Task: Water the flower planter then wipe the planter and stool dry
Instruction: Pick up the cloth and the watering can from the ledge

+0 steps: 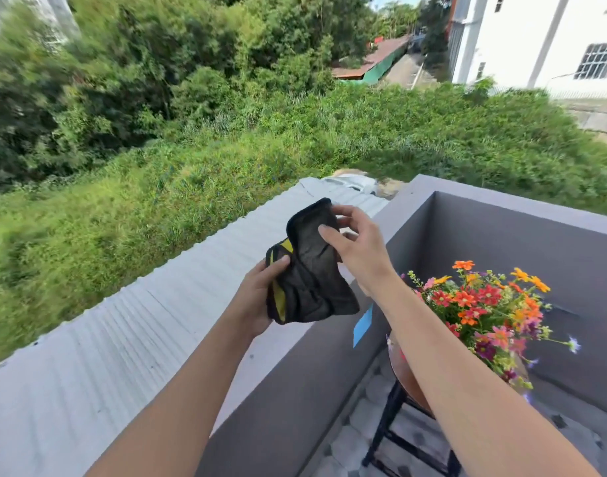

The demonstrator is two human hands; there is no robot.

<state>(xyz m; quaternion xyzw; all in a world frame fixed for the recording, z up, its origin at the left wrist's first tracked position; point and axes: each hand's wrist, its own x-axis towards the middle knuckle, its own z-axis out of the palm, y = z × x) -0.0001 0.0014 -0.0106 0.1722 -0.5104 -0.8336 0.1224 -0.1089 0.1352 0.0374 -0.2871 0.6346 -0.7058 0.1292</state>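
Both hands [357,249] grip cloth [312,270] — seemingly upright; top tilted right.

Two hands [257,297] [360,249], one cloth [309,280] — one planter [484,311], one stool [408,418]

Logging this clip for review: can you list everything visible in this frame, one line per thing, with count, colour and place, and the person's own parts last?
cloth: one, black with yellow edging, held up over the wall top
flowers: one bunch, orange, red, pink and yellow, lower right, on the stool
stool: one, brown seat on black legs, inside the balcony corner
planter: hidden by the flowers and the right arm
balcony wall: one, grey, cornering from centre to right
blue tag: one, on the wall's inner face
corrugated roof: one, pale grey, below, left
white building: one, top right
left hand: grips the cloth's lower edge
right hand: pinches its upper part
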